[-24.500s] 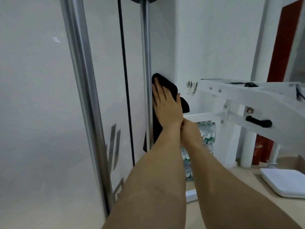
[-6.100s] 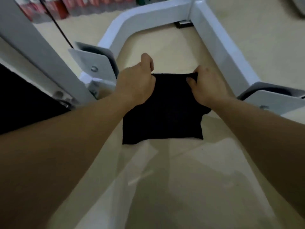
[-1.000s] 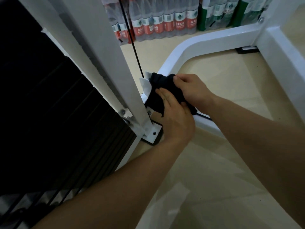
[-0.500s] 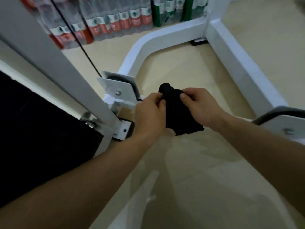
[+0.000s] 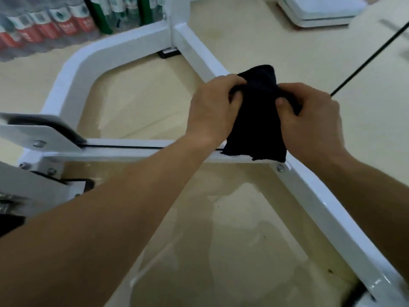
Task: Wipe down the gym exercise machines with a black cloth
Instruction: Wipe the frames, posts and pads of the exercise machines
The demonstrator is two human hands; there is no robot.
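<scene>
Black cloth [image 5: 256,122] is hanging pinched between left hand [image 5: 212,107] and right hand [image 5: 309,116], its hem dangling toward 6 o'clock over the white crossbar [image 5: 124,152] stretching 9-to-3 o'clock.

Bottles [image 5: 66,25] with red and green labels are standing at eleven o'clock; a white slab [image 5: 321,9], possibly a scale, is lying on the beige floor [image 5: 137,103] at one o'clock.
</scene>
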